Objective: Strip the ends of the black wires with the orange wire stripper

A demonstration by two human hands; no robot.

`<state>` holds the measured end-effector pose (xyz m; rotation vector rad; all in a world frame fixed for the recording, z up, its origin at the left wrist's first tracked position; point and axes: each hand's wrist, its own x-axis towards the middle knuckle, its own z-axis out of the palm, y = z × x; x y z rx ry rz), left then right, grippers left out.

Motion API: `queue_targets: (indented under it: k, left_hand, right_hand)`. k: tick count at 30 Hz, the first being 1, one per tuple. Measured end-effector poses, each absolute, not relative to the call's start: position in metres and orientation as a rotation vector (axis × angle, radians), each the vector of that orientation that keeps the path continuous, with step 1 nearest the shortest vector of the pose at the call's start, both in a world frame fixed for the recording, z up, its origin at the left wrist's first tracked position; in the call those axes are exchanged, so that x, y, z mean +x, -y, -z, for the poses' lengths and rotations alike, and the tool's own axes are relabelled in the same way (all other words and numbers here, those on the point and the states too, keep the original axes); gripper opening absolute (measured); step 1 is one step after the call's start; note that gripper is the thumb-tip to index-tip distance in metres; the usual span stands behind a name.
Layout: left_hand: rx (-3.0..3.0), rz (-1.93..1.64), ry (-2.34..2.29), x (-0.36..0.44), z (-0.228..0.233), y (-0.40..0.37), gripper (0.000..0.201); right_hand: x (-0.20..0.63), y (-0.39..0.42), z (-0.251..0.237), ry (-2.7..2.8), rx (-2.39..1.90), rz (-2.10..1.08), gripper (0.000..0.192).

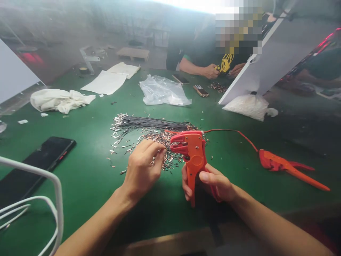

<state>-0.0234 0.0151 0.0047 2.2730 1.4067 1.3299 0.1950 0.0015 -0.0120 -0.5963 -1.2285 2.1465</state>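
My right hand [213, 185] grips the handles of an orange wire stripper [193, 156], held upright with its jaws pointing left. My left hand [142, 167] hovers just left of those jaws, fingertips pinched together on something too small to make out. Beneath and behind both hands lies a pile of small metal terminals [160, 140] on the green table [87, 170]. A bundle of black wires [151, 124] with stripped ends lies behind the pile.
A second orange stripper [285, 165] on a red cord lies to the right. A black phone [39, 158] and white cables [39, 202] are at left. Further back lie a cloth [60, 100], papers [106, 81], and plastic bags [163, 91]. A person across the table handles something yellow [226, 63].
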Motion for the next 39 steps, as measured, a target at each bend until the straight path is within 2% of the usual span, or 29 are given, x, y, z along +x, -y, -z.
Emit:
queue_targets:
  k: [7, 21, 39]
  left_hand:
    - [2.242, -1.533, -1.463, -0.0252, -0.0057, -0.0175, 0.008]
    - [2.206, -1.657, -1.475, -0.0258, -0.0090, -0.0140, 0.013]
    - [2.263, -1.660, -1.204, -0.0243, -0.0132, -0.0131, 0.018]
  right_hand:
    - [0.1950, -0.0045, 0.0153, 1.216, -0.579, -2.135, 0.040]
    - [0.1945, -0.0034, 0.0181, 1.188, -0.531, -2.141, 0.041]
    - [0.1955, -0.0012, 0.0169, 1.136, -0.542, -2.178, 0.041]
